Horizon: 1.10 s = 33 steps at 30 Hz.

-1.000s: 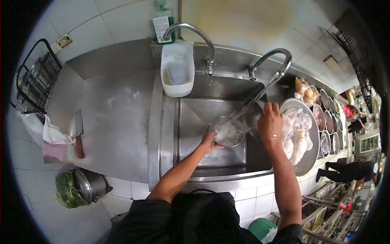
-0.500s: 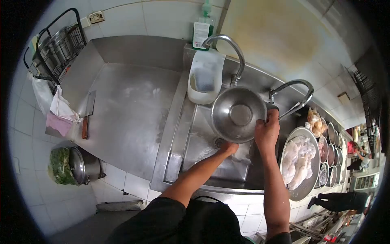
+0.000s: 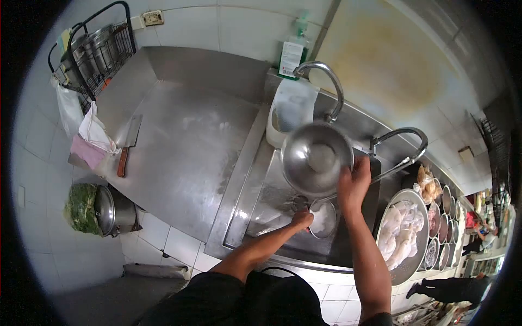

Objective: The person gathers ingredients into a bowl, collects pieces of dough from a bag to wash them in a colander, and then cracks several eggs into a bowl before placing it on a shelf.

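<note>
My right hand point(image 3: 354, 183) grips a shiny round metal bowl point(image 3: 316, 157) by its right rim, holding it over the sink point(image 3: 261, 212) beneath the curved tap point(image 3: 326, 73). Lower down, my left hand point(image 3: 302, 220) is closed at the left edge of a small round metal-rimmed dish point(image 3: 324, 219), whitish inside, whose exact kind I cannot tell. The dish sits just below the bowl in this view, close over the sink floor, beside the drain point(image 3: 299, 203). A white plastic tub point(image 3: 283, 130) stands behind the bowl, partly hidden by it.
To the right, a perforated metal tray point(image 3: 405, 269) holds pale raw meat point(image 3: 401, 231), near several round food containers point(image 3: 433, 252). A second tap point(image 3: 405, 132) arches over the sink. Leftward lie a cleaver point(image 3: 128, 144) and cloths point(image 3: 89, 152) on the steel counter point(image 3: 190, 146). A soap bottle point(image 3: 292, 54) stands behind.
The bowl has shifted up slightly relative to the sink, and the small round dish at my left hand now shows below it. The whole view has shifted a little.
</note>
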Each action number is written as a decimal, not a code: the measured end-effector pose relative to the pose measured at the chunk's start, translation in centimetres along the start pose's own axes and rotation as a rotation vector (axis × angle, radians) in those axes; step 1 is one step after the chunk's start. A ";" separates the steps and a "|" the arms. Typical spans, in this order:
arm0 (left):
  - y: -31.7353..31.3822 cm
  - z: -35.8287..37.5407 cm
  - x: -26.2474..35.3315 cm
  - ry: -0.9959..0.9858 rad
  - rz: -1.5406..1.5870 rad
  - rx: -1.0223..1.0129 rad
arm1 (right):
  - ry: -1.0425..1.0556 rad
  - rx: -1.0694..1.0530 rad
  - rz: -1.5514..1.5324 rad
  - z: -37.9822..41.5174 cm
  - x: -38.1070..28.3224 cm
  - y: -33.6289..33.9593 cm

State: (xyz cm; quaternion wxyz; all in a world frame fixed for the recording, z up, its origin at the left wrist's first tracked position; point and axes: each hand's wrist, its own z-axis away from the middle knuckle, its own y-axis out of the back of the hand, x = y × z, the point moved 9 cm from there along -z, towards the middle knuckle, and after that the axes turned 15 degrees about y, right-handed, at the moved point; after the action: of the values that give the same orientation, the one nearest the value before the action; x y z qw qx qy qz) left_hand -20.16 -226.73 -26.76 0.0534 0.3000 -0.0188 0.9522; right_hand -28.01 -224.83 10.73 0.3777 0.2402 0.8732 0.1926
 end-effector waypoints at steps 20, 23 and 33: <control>3.7 5.1 11.6 -0.323 -0.003 0.167 | -0.802 -0.897 -0.433 19.1 16.1 -7.9; 4.6 5.2 10.7 -0.185 0.136 0.025 | -0.441 -1.251 0.176 18.4 14.3 -4.5; 4.4 4.2 11.1 -0.217 0.208 -0.126 | -0.441 -1.264 -0.048 17.9 12.5 -5.3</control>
State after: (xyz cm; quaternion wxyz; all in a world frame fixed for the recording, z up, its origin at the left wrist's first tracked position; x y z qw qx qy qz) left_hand -27.31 -230.42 -17.01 -0.0293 0.3935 -0.1150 0.9116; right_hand -23.50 -219.33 -10.60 0.6195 -0.0130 0.4997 0.6052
